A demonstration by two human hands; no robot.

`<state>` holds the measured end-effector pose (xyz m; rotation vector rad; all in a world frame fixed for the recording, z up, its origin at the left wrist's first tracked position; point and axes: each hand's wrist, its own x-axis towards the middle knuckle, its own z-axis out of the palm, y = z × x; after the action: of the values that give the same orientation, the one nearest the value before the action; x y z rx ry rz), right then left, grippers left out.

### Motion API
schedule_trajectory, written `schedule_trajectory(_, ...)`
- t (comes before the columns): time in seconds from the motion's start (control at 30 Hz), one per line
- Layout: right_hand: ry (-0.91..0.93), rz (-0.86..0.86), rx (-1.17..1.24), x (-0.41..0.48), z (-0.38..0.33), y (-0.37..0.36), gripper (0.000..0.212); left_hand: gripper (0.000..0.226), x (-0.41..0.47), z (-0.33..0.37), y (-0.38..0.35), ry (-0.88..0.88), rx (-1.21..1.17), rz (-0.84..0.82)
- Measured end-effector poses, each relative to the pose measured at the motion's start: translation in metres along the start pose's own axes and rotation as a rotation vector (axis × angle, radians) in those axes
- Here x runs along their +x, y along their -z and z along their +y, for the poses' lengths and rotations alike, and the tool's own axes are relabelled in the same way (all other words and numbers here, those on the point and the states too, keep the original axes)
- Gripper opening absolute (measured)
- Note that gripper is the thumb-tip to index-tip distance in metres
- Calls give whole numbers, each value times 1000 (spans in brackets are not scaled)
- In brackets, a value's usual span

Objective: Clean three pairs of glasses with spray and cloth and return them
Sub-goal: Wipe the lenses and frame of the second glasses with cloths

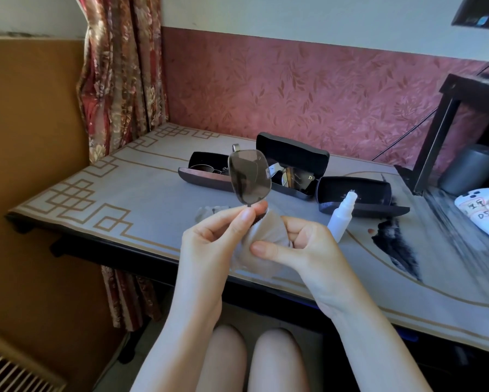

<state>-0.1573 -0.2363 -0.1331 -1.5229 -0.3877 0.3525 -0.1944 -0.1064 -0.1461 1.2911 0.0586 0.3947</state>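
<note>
My left hand (pixel 217 236) pinches the bridge of a pair of tinted glasses (pixel 249 178) and holds them upright over the table, one grey lens standing above my fingers. My right hand (pixel 297 247) is closed around a beige cloth (pixel 266 236) wrapped over the lower lens, which is hidden. A white spray bottle (pixel 342 215) stands just right of my right hand. Behind are three open cases: the left case (pixel 200 174) holds sunglasses, the middle case (pixel 292 165) holds glasses, and the right case (pixel 356 199) looks empty.
The table (pixel 141 199) has a grey mat with a gold border pattern. A white controller with labels (pixel 483 213) lies at the right, near a dark shelf (pixel 447 114) with a grey cylinder. A curtain hangs at the back left. My knees show below the table edge.
</note>
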Motion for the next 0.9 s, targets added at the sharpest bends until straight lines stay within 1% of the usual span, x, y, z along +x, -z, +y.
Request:
schedule_trajectory(0.1, 37, 44, 7, 4, 0, -3, 18, 24, -1, 2, -2, -20, 13, 0)
schedule_trajectory(0.17, 54, 75, 33, 4, 0, -5, 28, 22, 0, 2, -2, 1, 15, 8)
schedule_trajectory(0.2, 68, 90, 40, 5, 1, -6, 29, 22, 0, 2, -2, 14, 5, 7)
schedule_trajectory(0.43, 113, 121, 89, 4, 1, -10, 23, 24, -2, 4, -1, 3, -67, -22)
schedule_trajectory(0.5, 115, 126, 61, 3, 2, -10, 26, 23, -2, 4, -1, -10, -50, -21)
schedule_trajectory(0.63, 82, 144, -2, 4, 4, -7, 40, 24, -1, 5, -2, -22, -21, -22)
schedule_trajectory(0.8, 72, 125, 14, 5, 2, -6, 28, 24, 0, 3, -2, 11, -25, -17)
schedule_trajectory(0.9, 72, 172, -3, 7, 3, -4, 36, 23, 0, 3, -1, 18, -10, -29)
